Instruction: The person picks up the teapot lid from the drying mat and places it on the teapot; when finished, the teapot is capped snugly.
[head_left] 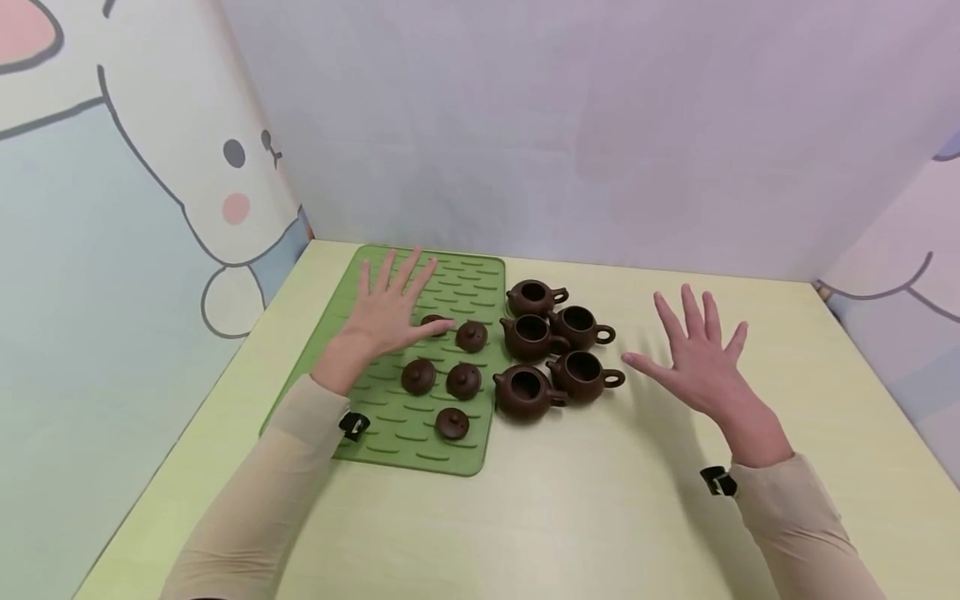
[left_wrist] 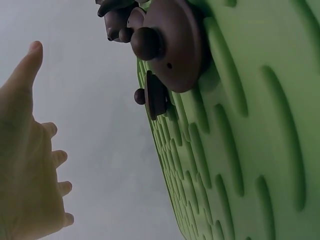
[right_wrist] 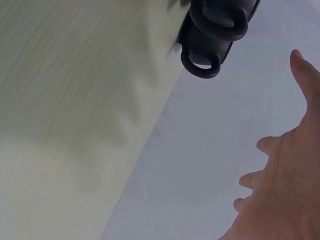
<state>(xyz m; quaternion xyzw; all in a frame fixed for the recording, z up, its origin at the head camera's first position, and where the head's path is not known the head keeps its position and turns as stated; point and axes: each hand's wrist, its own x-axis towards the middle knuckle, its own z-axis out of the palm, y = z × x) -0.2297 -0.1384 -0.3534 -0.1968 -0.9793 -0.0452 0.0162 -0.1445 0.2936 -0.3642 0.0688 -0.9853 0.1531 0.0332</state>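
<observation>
My left hand (head_left: 386, 317) hovers with fingers spread above a green ridged mat (head_left: 412, 450), holding nothing. Several dark brown teapot lids, one of them a round-knobbed lid (head_left: 452, 423), lie on the mat; my thumb partly covers the farthest lid (head_left: 433, 320). In the left wrist view a lid (left_wrist: 177, 45) looms close, knob outward. Just right of the mat stand several lidless brown teapots, such as the front teapot (head_left: 525, 404), with handles pointing right. To their right, my right hand (head_left: 701, 367) is held up, fingers spread, apart from the teapot handle (right_wrist: 200, 67) seen in its wrist view.
The pale yellow table (head_left: 585, 508) carries the mat and teapots. A whitish cloth wall (head_left: 562, 133) closes off the back, and a cartoon-printed panel (head_left: 150, 275) rises at the left. Another printed panel (head_left: 900, 242) stands at the right.
</observation>
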